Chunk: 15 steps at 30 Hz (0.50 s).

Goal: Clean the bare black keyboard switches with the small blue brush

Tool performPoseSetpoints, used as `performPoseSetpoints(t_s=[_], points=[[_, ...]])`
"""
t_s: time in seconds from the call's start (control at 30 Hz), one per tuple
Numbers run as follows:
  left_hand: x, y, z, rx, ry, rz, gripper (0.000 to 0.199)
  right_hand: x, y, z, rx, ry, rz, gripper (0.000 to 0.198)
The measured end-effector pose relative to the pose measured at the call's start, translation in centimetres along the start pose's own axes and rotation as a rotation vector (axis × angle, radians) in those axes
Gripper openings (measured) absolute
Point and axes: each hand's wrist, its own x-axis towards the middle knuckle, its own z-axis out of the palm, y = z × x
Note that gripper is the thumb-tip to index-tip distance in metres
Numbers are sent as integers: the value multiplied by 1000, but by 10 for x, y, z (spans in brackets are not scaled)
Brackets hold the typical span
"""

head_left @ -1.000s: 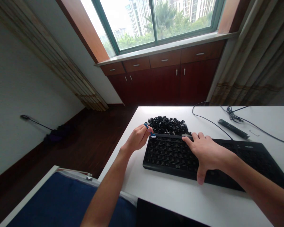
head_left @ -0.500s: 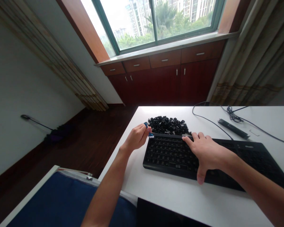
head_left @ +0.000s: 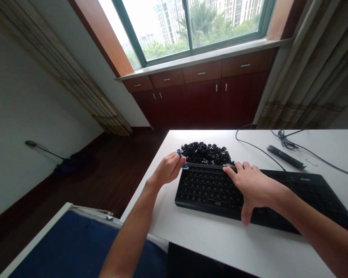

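Daylight from a wide window [head_left: 191, 27] falls over dark red cabinets [head_left: 203, 96] and a wooden floor, where a broom-like tool [head_left: 58, 162] lies near the left wall. Nearest the camera at lower left sits a blue cushioned seat [head_left: 75, 247], just beside the white worktop [head_left: 208, 239]. Over the worktop's left edge, the left hand [head_left: 166, 170] is curled, its fingertips pinching a small blue tool [head_left: 182, 159] whose pale tip sits at the far left corner of the black keyboard [head_left: 211, 189]; whether the tip touches the keyboard cannot be told. Just behind that corner, touching or nearly touching the keyboard's far edge, lies a heap of loose black keycaps [head_left: 205, 152]. The keyboard runs from the middle of the worktop off to the right, angled a little toward the camera at its right end. The right hand [head_left: 253, 187] lies flat on the keyboard with fingers spread, fingertips reaching the far edge and the thumb hanging over the near edge, holding nothing. Farther right and behind the keyboard, a black cable [head_left: 249, 144] loops across the worktop, a slim black stick-shaped device [head_left: 285, 157] lies at an angle, and more tangled cable runs toward the right side. Striped curtains [head_left: 316, 73] hang beyond the worktop at right.
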Motion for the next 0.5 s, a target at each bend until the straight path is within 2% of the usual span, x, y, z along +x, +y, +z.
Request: performPoseSetpoints(t_s=[0.5], points=[[1,1,5,-34,-12,36,18,-3,-1,-2,-12,-11,6,149]])
